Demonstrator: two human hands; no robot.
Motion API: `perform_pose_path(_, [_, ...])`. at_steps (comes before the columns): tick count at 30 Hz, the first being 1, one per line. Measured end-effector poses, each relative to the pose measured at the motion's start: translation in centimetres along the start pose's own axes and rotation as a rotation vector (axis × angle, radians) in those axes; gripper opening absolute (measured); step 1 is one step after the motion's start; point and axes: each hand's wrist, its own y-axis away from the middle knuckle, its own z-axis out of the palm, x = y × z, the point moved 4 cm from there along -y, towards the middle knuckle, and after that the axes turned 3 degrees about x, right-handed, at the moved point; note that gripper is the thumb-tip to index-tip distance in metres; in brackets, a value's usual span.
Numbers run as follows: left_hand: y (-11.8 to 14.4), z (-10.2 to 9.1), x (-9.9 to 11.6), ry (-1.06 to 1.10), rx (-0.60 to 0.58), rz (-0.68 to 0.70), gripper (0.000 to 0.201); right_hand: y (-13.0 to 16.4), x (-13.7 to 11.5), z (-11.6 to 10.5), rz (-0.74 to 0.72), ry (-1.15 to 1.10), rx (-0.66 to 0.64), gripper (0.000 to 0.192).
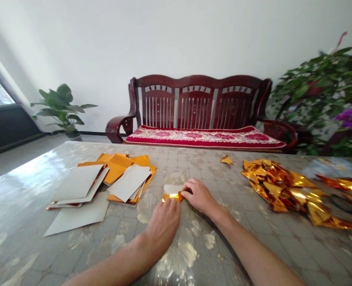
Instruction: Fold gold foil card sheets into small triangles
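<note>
A small sheet of gold foil paper (172, 193), white on its back, lies on the table (193, 254) in front of me, partly folded. My left hand (163, 227) presses down on its near edge with the fingertips. My right hand (200, 195) pinches the paper's right side, fingers curled over the fold. Both hands touch the same sheet.
A stack of flat gold-and-white sheets (104, 183) lies to the left. A heap of folded gold pieces (286, 190) sits to the right, with one small folded piece (227, 160) apart. A red wooden bench (198, 115) stands behind; potted plants (63, 107) flank it.
</note>
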Motion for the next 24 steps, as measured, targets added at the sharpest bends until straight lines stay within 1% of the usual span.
perform_pose_path(4, [0.3, -0.2, 0.2, -0.027, 0.052, -0.033, 0.027, 0.0, -0.2, 0.0, -0.003, 0.028, 0.001, 0.006])
perform_pose_path(8, [0.4, -0.4, 0.4, -0.012, 0.091, -0.045, 0.042, 0.1, -0.3, 0.0, -0.008, 0.045, 0.0, 0.007])
perform_pose_path(15, [0.3, -0.5, -0.2, 0.077, 0.005, -0.008, 0.03, 0.1, -0.2, 0.1, 0.011, 0.049, -0.002, 0.005])
perform_pose_path(18, [0.1, -0.7, -0.2, 0.113, -0.003, -0.012, 0.029, 0.0, -0.1, 0.2, 0.005, 0.045, 0.002, 0.009])
perform_pose_path(21, [0.0, -0.7, -0.3, 0.148, -0.011, -0.031, 0.029, 0.0, -0.1, 0.4, 0.005, 0.054, 0.02, 0.006])
perform_pose_path(24, [-0.1, -0.7, -1.2, 0.231, -0.007, -0.001, 0.028, 0.2, -0.4, 0.5, -0.014, 0.079, 0.059, 0.009])
